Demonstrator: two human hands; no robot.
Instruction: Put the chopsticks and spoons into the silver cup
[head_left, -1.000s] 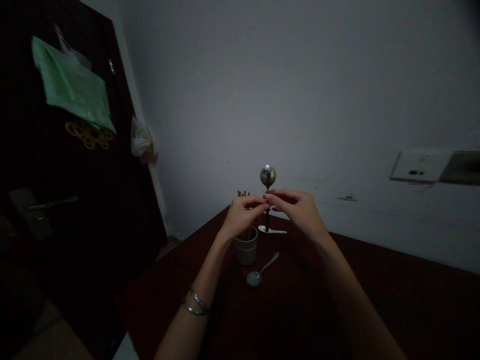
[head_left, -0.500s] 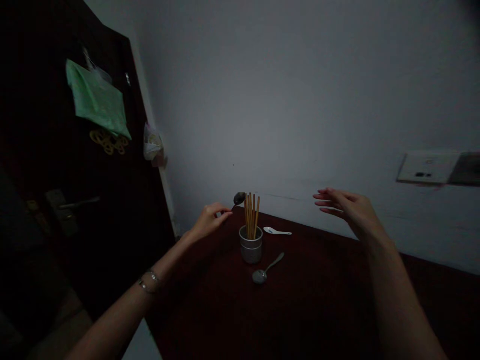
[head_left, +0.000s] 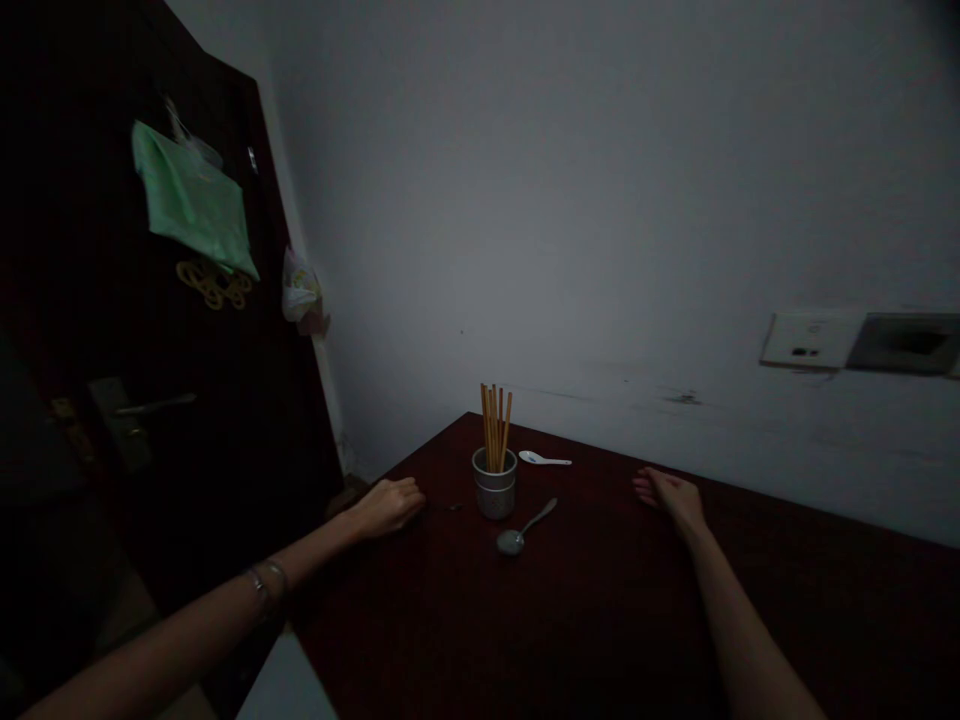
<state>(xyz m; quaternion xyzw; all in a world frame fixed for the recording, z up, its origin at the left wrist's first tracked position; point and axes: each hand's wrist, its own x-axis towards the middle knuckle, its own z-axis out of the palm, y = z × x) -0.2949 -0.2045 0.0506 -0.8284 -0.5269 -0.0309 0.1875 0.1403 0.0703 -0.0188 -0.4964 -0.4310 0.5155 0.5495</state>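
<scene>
My left hand is low at the table's left side, fingers curled in. Just beyond its fingers, a small dark spoon shows as a faint glint; its handle, toward the hand, is lost in the dark. To the right of that stands a grey metal cup holding several wooden chopsticks upright. In front of the cup lies a metal spoon, and behind it to the right, a white soup spoon. My right hand rests near the table's back edge, empty, fingers loosely bent and apart.
The dark red table meets a pale wall at the back. A wall socket is on the right. At the left, a dark door carries a green cloth; a plastic bag hangs by its frame.
My left hand has come down and left from beside the chopsticks, and the dark spoon is now low by the table. My right hand has dropped from mid-air toward the tabletop.
</scene>
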